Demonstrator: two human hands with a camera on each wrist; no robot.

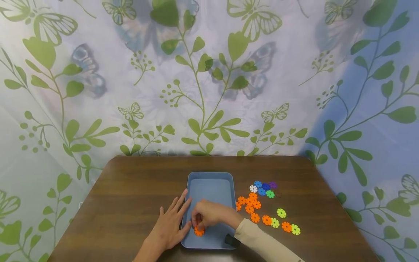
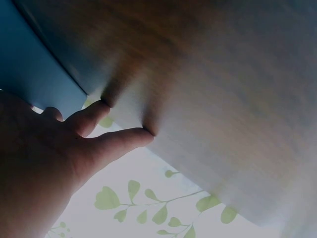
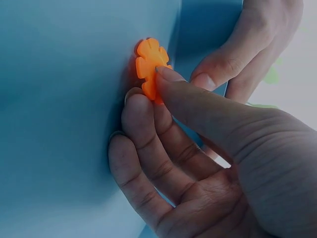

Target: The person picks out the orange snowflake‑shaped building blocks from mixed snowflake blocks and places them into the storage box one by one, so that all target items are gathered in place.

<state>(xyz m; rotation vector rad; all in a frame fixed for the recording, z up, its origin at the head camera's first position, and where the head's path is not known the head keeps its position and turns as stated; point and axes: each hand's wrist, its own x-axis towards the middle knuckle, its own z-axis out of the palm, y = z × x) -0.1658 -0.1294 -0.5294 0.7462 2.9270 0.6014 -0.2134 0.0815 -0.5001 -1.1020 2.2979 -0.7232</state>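
Note:
My right hand reaches into the blue-grey tray, near its front left corner. Between thumb and fingers it pinches an orange notched plastic disc, its edge close to the tray floor; from the head view I cannot tell whether one disc or more is there. My left hand lies along the tray's left side with its fingers straight and spread. Its thumb is at the tray's wall, as the right wrist view shows, and other fingertips meet the brown table.
To the right of the tray lie several orange discs, partly overlapping. Behind them is a cluster of blue, white, green and purple discs. Yellow-green discs lie further right. A patterned cloth hangs behind the table.

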